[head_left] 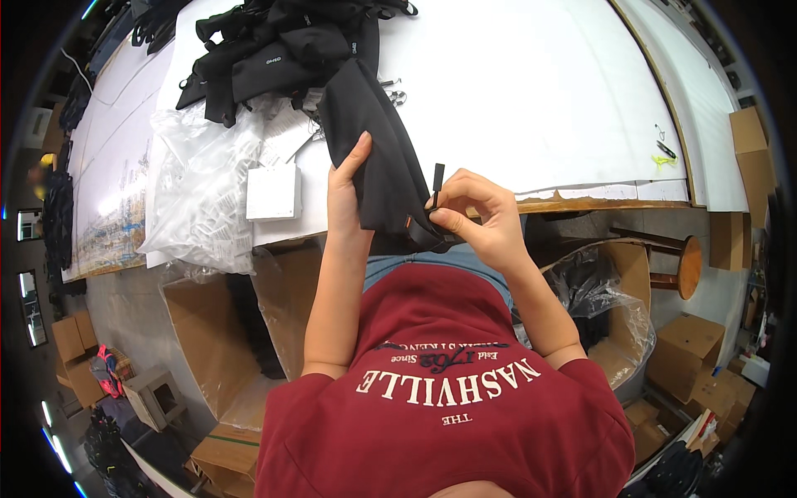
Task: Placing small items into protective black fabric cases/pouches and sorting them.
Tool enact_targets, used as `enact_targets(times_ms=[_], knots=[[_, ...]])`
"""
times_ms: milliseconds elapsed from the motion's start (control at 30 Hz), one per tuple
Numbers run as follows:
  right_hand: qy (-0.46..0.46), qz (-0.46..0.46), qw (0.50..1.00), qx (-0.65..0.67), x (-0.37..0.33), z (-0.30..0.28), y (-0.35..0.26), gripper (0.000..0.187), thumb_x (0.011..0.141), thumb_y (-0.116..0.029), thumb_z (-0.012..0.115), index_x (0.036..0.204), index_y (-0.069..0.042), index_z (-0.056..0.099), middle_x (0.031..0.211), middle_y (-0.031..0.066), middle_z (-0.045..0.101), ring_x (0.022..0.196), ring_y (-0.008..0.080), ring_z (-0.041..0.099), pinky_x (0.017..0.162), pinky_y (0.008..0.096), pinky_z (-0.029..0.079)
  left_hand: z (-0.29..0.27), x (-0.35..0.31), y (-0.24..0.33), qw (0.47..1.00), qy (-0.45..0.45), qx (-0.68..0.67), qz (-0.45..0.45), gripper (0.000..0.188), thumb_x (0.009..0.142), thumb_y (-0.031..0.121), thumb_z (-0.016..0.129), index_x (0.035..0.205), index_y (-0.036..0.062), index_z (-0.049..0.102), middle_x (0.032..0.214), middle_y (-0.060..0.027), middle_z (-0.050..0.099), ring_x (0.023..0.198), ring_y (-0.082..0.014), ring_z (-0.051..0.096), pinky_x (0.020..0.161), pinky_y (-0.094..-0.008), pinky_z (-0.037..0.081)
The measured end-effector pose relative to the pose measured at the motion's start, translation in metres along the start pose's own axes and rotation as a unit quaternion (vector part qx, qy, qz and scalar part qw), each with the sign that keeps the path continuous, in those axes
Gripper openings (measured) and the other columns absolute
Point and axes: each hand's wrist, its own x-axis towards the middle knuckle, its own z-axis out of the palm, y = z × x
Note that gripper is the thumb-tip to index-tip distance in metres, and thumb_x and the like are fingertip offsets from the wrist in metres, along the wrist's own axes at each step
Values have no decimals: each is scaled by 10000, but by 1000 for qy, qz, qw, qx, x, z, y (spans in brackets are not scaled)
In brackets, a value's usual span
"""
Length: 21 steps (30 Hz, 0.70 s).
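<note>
A long black fabric pouch hangs over the table's near edge, slightly tilted. My left hand grips it along its left side, thumb on the front and fingers behind. At the pouch's lower right end, my right hand is closed in a pinch around a short black pull tab, which stands up above the fingertips. A small orange-edged label shows beside the pinch. Where the tab joins the pouch is partly covered by my fingers.
Similar black pouches lie piled at the far left of the white table. Nearer are a clear plastic bag of white tags and a white stack of cards. Open cardboard boxes stand below, with a wooden stool at right.
</note>
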Motion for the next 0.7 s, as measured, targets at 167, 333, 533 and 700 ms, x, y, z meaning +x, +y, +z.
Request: enact_targets(times_ms=[167, 333, 533, 700], knots=[[206, -125, 946, -217, 8, -15, -4, 221, 805, -36, 682, 1001, -47, 580, 1059, 60, 579, 689, 95, 547, 572, 226, 385, 8, -4, 0, 994, 60, 21, 86, 343, 935, 220, 576, 1178, -20, 538, 1103, -107, 625, 983, -192, 620, 827, -314, 512], [132, -146, 939, -281, 0, 16, 3, 481, 746, -167, 770, 1186, -97, 589, 1231, 82, 559, 903, 206, 613, 717, 288, 508, 23, -23, -21, 999, 5, -37, 36, 413, 993, 326, 461, 1281, 30, 469, 1265, -71, 544, 1173, -193, 517, 987, -337, 415], [98, -28, 993, -50, 9, -8, 11, 258, 797, -48, 701, 1043, -37, 623, 1178, 73, 582, 1022, 169, 579, 841, 282, 477, 0, -22, -21, 988, 29, 118, 93, 391, 987, 297, 495, 1310, 82, 452, 1252, -36, 512, 1152, -166, 477, 998, -346, 372], [49, -20, 998, 43, 17, -32, 11, 199, 828, -71, 691, 1011, -24, 628, 1124, 67, 590, 1061, 150, 537, 864, 275, 449, -23, -10, 15, 909, -83, 357, 197, 298, 891, 97, 623, 1168, 6, 561, 1249, -85, 501, 1127, -167, 476, 984, -279, 353]])
